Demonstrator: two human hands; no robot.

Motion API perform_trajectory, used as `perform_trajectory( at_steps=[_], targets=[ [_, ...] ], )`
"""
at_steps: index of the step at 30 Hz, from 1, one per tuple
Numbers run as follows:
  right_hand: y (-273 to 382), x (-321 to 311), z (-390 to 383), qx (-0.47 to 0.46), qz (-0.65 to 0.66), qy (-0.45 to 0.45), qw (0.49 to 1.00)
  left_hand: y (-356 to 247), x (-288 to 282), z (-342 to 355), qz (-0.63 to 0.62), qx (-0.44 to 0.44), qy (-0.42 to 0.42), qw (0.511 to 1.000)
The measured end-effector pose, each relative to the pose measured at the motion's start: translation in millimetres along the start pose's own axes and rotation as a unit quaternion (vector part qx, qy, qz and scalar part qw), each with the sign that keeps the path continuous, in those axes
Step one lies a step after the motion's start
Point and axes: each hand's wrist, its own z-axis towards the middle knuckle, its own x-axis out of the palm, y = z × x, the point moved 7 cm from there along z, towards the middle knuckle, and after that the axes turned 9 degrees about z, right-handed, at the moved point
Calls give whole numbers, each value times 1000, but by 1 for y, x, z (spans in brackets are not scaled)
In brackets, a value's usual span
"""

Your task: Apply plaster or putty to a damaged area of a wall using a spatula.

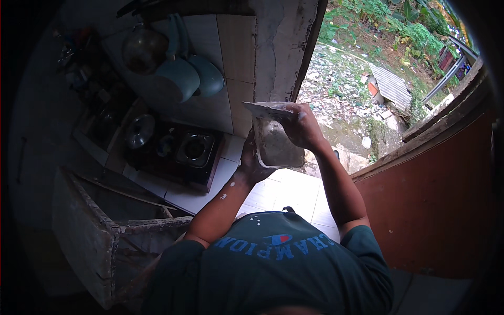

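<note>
Left hand [251, 161] steadying a smeared container [284, 151], right hand [303, 126] gripping a flat plate

From my distant seat I am looking down through the head camera at two bare hands working out in front of the chest. The left hand is gripping the container by its left side and lower corner, holding it up off every surface and tilting it so that its hollow is facing me. That container is rectangular and greyish, with whitish residue clinging to its walls and rim. The right hand is closing its fingers on the right end of a thin, pale flat plate [265, 109], which is lying across the container's far end and jutting out to the left. I cannot tell whether those fingers are also touching the rim.

White flecks are dotting the left forearm [218, 210] and the dark green shirt [294, 283]. Left of the hands, a stove [212, 176] is sitting on a tiled counter [232, 149], with a round metal lid [140, 131] resting near its left end. Teal pans [178, 80] are hanging on the wall above. A reddish-brown door [430, 205] is standing to the right, and outdoors a corrugated sheet [391, 88] is lying on littered ground [338, 79].
</note>
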Motion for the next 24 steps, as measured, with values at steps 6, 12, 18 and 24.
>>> perform_trajectory(
  at_steps=[6, 12, 18, 24],
  targets=[
    [7, 0, -26, 45, 11, 23, 999, -16, -13, 6, 486, 158, 44, 858],
    [8, -15, -50, 11, 57, 103, 993, 11, 0, 22, 59, -9, 98, 993],
    [11, -56, -75, 97, -5, 82, 992, 22, 24, 31, 10, -52, 112, 992],
    [10, -93, -70, 141, -84, -133, 977, 41, 2, 44, -20, -116, 58, 991]
  ],
)
